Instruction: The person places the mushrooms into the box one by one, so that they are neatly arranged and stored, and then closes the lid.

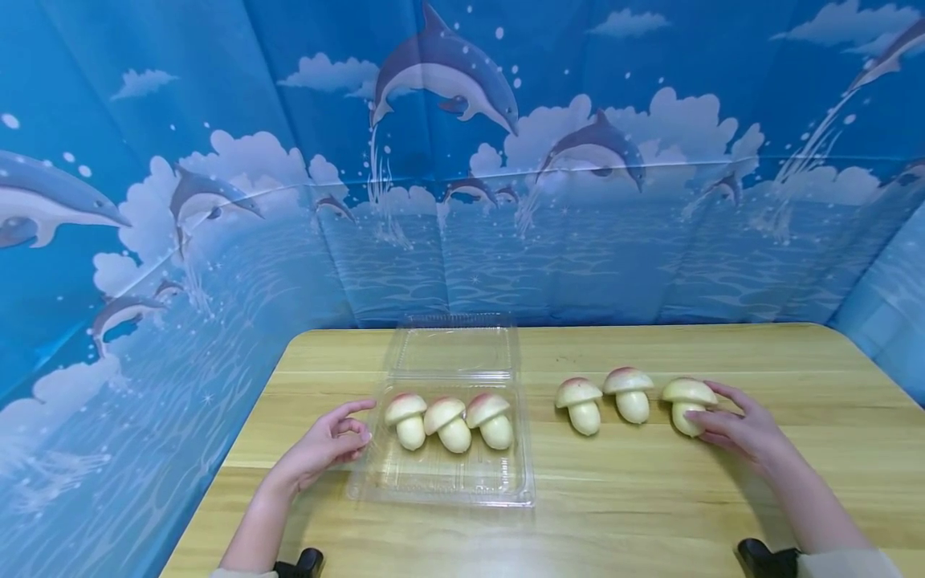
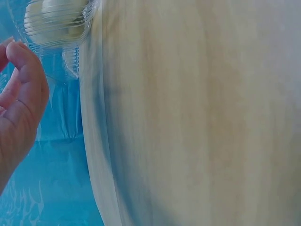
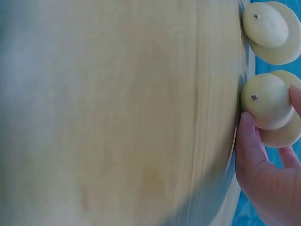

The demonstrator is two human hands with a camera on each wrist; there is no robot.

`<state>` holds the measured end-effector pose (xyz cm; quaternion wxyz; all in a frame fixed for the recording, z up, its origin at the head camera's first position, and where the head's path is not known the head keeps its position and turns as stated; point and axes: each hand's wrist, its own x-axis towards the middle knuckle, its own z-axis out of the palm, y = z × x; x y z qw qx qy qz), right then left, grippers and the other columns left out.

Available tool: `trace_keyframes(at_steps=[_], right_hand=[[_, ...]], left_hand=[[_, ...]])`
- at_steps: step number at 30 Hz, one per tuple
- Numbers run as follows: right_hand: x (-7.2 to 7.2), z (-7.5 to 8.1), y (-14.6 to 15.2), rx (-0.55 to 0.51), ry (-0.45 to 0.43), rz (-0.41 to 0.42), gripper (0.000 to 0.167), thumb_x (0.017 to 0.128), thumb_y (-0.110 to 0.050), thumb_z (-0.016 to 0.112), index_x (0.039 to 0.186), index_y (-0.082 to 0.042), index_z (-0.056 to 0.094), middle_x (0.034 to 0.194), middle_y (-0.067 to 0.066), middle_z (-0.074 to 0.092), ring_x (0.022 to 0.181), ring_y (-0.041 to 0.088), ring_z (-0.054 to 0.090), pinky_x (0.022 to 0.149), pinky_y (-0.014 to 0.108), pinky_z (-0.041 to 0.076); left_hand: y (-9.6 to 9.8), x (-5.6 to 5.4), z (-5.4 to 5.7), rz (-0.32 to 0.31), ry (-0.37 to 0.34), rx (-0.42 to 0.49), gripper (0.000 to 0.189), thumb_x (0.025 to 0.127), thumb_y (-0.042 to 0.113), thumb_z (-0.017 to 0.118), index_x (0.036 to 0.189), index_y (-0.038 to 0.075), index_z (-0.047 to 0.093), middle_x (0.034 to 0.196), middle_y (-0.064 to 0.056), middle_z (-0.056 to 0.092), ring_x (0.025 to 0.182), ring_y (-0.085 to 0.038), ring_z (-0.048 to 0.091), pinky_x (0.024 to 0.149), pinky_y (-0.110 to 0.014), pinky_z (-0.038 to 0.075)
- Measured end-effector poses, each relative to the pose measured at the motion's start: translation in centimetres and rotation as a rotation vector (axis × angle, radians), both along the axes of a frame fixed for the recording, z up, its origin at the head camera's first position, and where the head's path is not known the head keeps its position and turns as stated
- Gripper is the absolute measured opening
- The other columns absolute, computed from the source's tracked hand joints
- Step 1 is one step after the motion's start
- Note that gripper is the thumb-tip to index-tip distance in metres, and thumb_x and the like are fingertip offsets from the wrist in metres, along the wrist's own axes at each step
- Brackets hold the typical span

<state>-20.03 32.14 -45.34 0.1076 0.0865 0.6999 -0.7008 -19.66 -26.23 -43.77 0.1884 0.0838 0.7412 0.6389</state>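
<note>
My right hand (image 1: 737, 425) grips the rightmost toy mushroom (image 1: 688, 395) on the table, its thumb on the pale stem and fingers around the far side. In the right wrist view, this toy mushroom (image 3: 265, 101) shows its rounded stem end with a small dark mark. Two more, a middle toy mushroom (image 1: 630, 393) and a left toy mushroom (image 1: 580, 405), lie beside it with pinkish caps. My left hand (image 1: 328, 445) is at the left rim of a clear plastic box (image 1: 441, 480), fingers loosely bent. Inside that box, three toy mushrooms (image 1: 451, 424) lie in a row.
The box's hinged clear lid (image 1: 455, 353) lies folded back toward the rear edge of the wooden table (image 1: 614, 498). Behind the table hangs a blue dolphin-print curtain (image 1: 462, 241), which also runs along the left side.
</note>
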Motion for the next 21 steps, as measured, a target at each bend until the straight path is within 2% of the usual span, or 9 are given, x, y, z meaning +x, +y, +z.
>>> trace_keyframes(at_steps=[6, 10, 13, 16, 21], right_hand=[[0.3, -0.1, 0.2, 0.030, -0.004, 0.016, 0.082, 0.088, -0.013, 0.065, 0.148, -0.010, 0.009, 0.086, -0.009, 0.063, 0.080, 0.003, 0.062, 0.073, 0.026, 0.053], [0.5, -0.1, 0.2, 0.005, -0.011, 0.016, 0.078, 0.087, -0.014, 0.066, 0.146, -0.018, 0.015, 0.087, -0.008, 0.063, 0.080, 0.006, 0.063, 0.074, 0.027, 0.053], [0.7, 0.1, 0.2, -0.046, -0.006, 0.015, 0.065, 0.087, -0.010, 0.065, 0.137, -0.028, 0.027, 0.086, -0.006, 0.064, 0.079, 0.009, 0.064, 0.073, 0.028, 0.053], [0.9, 0.4, 0.2, -0.090, 0.008, 0.022, 0.051, 0.088, -0.006, 0.063, 0.123, -0.032, 0.036, 0.087, -0.004, 0.065, 0.080, 0.012, 0.065, 0.073, 0.028, 0.053], [1.4, 1.0, -0.2, -0.099, 0.019, 0.041, 0.047, 0.089, -0.004, 0.061, 0.118, -0.032, 0.038, 0.089, -0.002, 0.065, 0.081, 0.013, 0.065, 0.075, 0.029, 0.053]], left_hand=[[0.0, -0.1, -0.1, 0.002, 0.001, 0.004, 0.063, 0.089, 0.008, 0.061, 0.143, 0.001, 0.028, 0.089, -0.002, 0.053, 0.068, -0.008, 0.051, 0.064, -0.021, 0.046], [0.0, -0.1, -0.2, 0.001, 0.002, 0.002, 0.063, 0.090, 0.008, 0.061, 0.143, 0.002, 0.029, 0.090, -0.002, 0.053, 0.068, -0.008, 0.051, 0.064, -0.021, 0.046], [0.0, -0.2, -0.2, 0.002, 0.003, 0.002, 0.062, 0.089, 0.008, 0.061, 0.142, 0.002, 0.029, 0.089, -0.002, 0.053, 0.068, -0.009, 0.051, 0.064, -0.021, 0.046], [0.0, -0.2, -0.1, 0.002, 0.003, 0.003, 0.063, 0.089, 0.009, 0.062, 0.142, 0.002, 0.029, 0.089, -0.002, 0.053, 0.068, -0.009, 0.051, 0.063, -0.021, 0.046], [-0.1, 0.0, -0.1, -0.001, 0.007, 0.002, 0.063, 0.090, 0.009, 0.061, 0.143, 0.002, 0.029, 0.088, -0.001, 0.053, 0.067, -0.009, 0.050, 0.063, -0.021, 0.045]])
